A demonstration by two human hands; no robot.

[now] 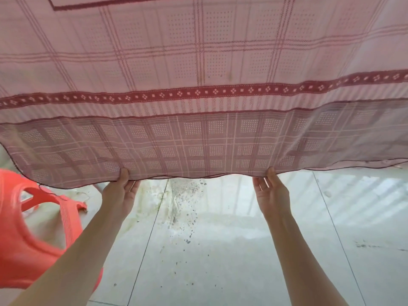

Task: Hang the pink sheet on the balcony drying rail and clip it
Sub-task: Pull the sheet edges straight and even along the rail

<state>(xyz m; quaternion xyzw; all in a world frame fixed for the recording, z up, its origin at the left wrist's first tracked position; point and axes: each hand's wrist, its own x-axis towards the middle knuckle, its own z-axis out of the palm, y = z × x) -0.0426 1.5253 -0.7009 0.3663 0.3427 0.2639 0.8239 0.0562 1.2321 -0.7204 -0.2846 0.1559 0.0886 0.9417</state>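
The pink sheet (pixel 203 85), checked with a dark red patterned band, hangs in front of me and fills the upper half of the view. Its lower part shows two layers overlapping. My left hand (pixel 120 191) pinches the bottom hem left of centre, thumb on the near side and fingers behind the cloth. My right hand (pixel 272 191) pinches the same hem right of centre in the same way. Both forearms reach up from below. The drying rail and any clips are hidden above the cloth or out of view.
An orange-red plastic stool (pixel 33 239) stands at the lower left, close to my left forearm. Pale floor tiles (pixel 220 250) lie below, with dark specks and a damp stain near the middle.
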